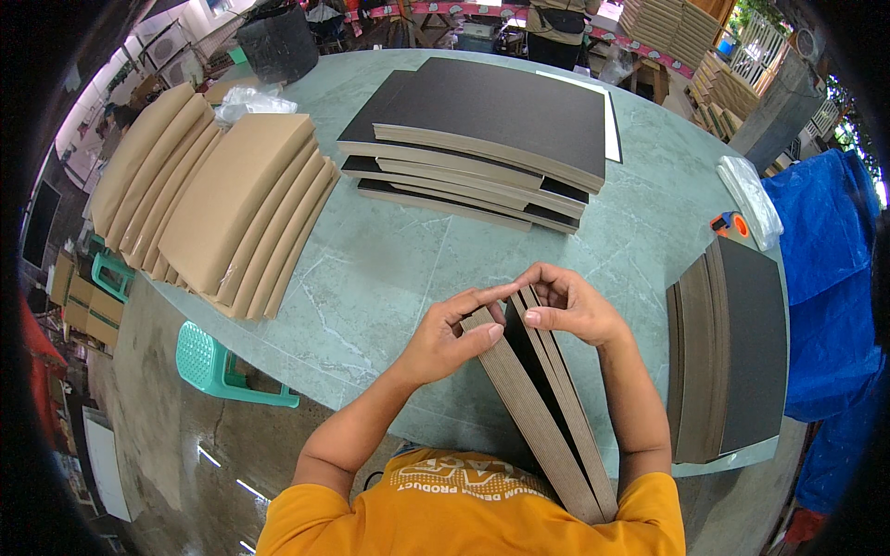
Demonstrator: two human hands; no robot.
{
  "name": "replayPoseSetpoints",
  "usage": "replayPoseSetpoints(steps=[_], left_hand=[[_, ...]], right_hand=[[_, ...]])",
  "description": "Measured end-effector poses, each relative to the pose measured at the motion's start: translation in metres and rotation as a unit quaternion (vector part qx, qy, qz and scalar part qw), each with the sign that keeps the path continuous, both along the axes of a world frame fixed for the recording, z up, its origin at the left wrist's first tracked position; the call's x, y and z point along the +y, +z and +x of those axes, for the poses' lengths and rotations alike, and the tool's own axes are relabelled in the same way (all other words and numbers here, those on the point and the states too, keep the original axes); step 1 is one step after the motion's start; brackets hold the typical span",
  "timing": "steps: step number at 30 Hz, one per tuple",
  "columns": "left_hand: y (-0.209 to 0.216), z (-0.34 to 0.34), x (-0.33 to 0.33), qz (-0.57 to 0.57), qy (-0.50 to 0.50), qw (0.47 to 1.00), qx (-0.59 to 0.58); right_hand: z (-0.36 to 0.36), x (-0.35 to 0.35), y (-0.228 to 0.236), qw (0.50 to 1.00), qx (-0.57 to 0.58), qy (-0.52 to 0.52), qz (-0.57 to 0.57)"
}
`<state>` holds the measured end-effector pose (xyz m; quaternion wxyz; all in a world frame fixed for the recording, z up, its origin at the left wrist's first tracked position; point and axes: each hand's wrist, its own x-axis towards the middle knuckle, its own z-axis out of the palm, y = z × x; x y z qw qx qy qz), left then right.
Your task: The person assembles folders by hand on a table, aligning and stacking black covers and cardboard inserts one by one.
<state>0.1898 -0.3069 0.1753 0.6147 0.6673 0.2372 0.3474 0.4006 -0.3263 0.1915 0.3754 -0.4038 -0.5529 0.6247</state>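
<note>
In front of my chest, a stack of black-faced grey boards [530,413] stands on edge, its near end against my orange shirt. The stack is parted into a thick left portion and a thinner right portion [567,385], with a dark gap between. My left hand [452,335] is closed on the far end of the thick portion, thumb over the edges. My right hand [577,308] pinches the far end of the thinner portion between thumb and fingers. The fingertips of both hands meet near the top of the gap.
Beyond my hands lies a staggered pile of black boards [491,116]. Brown-wrapped packets [236,199] lean in rows at the left. More boards [746,347] stand at the right, near an orange tape dispenser [731,225] and clear plastic bags [749,199]. A green stool [209,361] stands below the table edge.
</note>
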Motion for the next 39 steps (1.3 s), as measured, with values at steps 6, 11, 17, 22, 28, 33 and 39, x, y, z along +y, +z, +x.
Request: replayPoseSetpoints(steps=[6, 11, 17, 22, 28, 33, 39], left_hand=[[0.002, -0.001, -0.002, -0.04, -0.002, 0.999, -0.006], [0.003, -0.002, -0.002, -0.039, -0.005, 0.999, 0.002], [-0.003, -0.003, -0.001, -0.02, 0.0, 0.999, -0.04], [-0.018, 0.0, 0.006, 0.003, -0.02, 0.998, -0.059], [-0.02, 0.006, 0.029, 0.081, -0.185, 0.979, -0.03], [-0.045, 0.0, 0.029, 0.018, -0.22, 0.975, 0.025], [-0.046, 0.015, 0.039, 0.012, -0.255, 0.966, 0.031]], right_hand=[[0.003, 0.0, -0.007, 0.999, 0.001, -0.04, 0.034], [0.003, 0.001, -0.008, 0.999, -0.021, -0.026, 0.037], [-0.001, 0.002, -0.004, 0.999, -0.016, -0.006, 0.032], [0.015, -0.005, 0.002, 0.971, -0.201, -0.098, 0.078], [0.065, -0.066, 0.058, 0.765, -0.573, -0.179, 0.233], [0.069, -0.211, 0.087, 0.94, -0.27, 0.021, -0.207], [-0.04, -0.405, 0.021, 0.905, 0.119, -0.405, -0.046]])
